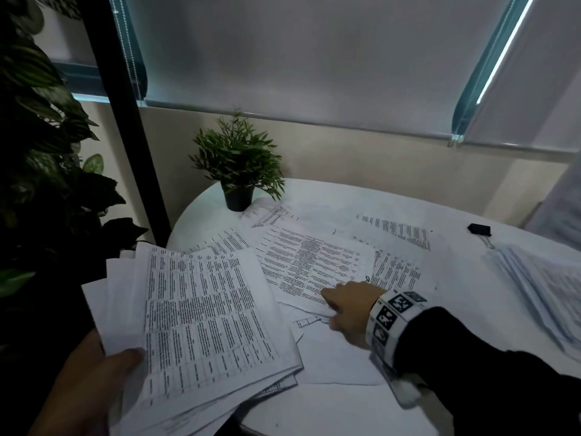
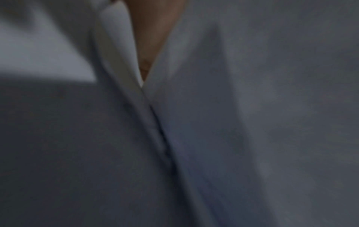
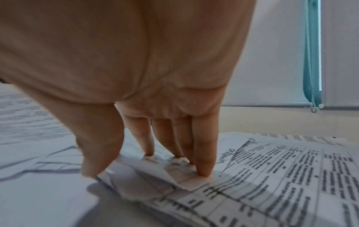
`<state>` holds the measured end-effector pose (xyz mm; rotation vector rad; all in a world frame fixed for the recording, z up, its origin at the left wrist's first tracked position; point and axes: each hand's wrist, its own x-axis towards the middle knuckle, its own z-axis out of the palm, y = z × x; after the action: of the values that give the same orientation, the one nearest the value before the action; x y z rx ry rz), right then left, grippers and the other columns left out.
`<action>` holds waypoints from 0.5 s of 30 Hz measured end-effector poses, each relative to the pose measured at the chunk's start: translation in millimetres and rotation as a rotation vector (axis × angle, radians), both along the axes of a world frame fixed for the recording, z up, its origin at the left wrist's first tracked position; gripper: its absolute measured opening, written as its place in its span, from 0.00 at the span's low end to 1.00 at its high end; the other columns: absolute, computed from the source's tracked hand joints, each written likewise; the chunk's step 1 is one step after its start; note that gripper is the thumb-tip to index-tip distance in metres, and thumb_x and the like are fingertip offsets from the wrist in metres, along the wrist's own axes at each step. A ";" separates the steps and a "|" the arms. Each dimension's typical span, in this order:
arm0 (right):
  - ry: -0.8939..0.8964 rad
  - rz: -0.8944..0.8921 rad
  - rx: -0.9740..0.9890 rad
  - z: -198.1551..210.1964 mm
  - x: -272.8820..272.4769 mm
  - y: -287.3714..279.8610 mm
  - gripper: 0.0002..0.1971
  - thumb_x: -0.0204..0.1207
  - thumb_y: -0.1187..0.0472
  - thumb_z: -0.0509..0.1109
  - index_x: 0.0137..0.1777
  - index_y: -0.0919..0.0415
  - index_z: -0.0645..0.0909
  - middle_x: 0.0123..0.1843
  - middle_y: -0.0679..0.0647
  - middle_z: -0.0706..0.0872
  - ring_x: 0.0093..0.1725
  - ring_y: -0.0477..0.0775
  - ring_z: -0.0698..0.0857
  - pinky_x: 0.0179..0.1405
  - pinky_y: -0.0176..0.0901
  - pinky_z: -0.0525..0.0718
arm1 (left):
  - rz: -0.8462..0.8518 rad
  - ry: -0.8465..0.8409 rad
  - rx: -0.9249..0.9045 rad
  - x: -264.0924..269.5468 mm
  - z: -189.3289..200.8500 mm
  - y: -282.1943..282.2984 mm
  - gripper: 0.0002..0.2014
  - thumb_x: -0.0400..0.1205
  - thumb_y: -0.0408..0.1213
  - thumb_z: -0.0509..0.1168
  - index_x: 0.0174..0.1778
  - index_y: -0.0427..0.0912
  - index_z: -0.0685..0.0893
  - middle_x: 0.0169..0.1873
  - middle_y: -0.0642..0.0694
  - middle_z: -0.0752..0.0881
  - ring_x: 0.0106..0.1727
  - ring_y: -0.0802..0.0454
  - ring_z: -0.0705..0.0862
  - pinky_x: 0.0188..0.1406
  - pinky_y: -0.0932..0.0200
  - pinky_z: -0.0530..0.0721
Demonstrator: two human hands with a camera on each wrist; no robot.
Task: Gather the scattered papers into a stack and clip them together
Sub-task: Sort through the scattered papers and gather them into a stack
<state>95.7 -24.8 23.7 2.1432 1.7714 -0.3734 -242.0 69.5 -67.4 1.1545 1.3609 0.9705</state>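
My left hand [image 1: 125, 357] grips a fanned stack of printed papers [image 1: 204, 309] at the lower left, thumb on top; its wrist view shows only blurred sheets [image 2: 213, 107] and a sliver of skin. My right hand [image 1: 339, 305] reaches onto a printed sheet [image 1: 314, 262] in the middle of the white round table [image 1: 345, 410]. In the right wrist view the fingertips [image 3: 204, 169] press on that sheet [image 3: 272, 176] while the thumb meets its near edge, which buckles up between them. More loose sheets [image 1: 396, 231] lie beyond. A black binder clip [image 1: 479, 229] sits at the far right.
A small potted plant [image 1: 239, 184] stands at the table's back left, touching the papers. A separate pile of papers [image 1: 540, 287] lies at the right edge. Large dark leaves [image 1: 47, 152] crowd the left side. Window blinds hang behind.
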 end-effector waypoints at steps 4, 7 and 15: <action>0.015 -0.001 0.058 -2.4 5.7 1.2 0.07 0.80 0.53 0.55 0.50 0.53 0.72 0.41 0.52 0.78 0.41 0.56 0.79 0.42 0.44 0.79 | -0.020 0.010 -0.017 -0.5 9.6 -2.2 0.17 0.79 0.21 0.65 0.62 0.39 0.77 0.52 0.38 0.83 0.54 0.40 0.80 0.61 0.42 0.77; -0.047 0.019 0.095 -10.0 2.5 1.8 0.06 0.79 0.54 0.58 0.53 0.52 0.71 0.39 0.51 0.78 0.40 0.55 0.80 0.38 0.42 0.79 | 0.074 0.056 0.009 10.0 16.1 -7.8 0.22 0.79 0.18 0.64 0.69 0.34 0.76 0.55 0.41 0.80 0.53 0.42 0.78 0.60 0.46 0.73; 0.023 -0.380 0.547 52.0 35.4 -15.8 0.17 0.79 0.65 0.56 0.64 0.54 0.79 0.55 0.61 0.87 0.52 0.63 0.85 0.51 0.48 0.82 | 0.134 0.039 0.006 20.2 24.9 -15.8 0.22 0.80 0.19 0.63 0.71 0.30 0.74 0.63 0.28 0.80 0.60 0.30 0.80 0.66 0.35 0.74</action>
<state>131.1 -40.7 75.7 2.8771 1.6017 0.0123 -221.8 53.7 -42.6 1.1023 1.4824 1.0523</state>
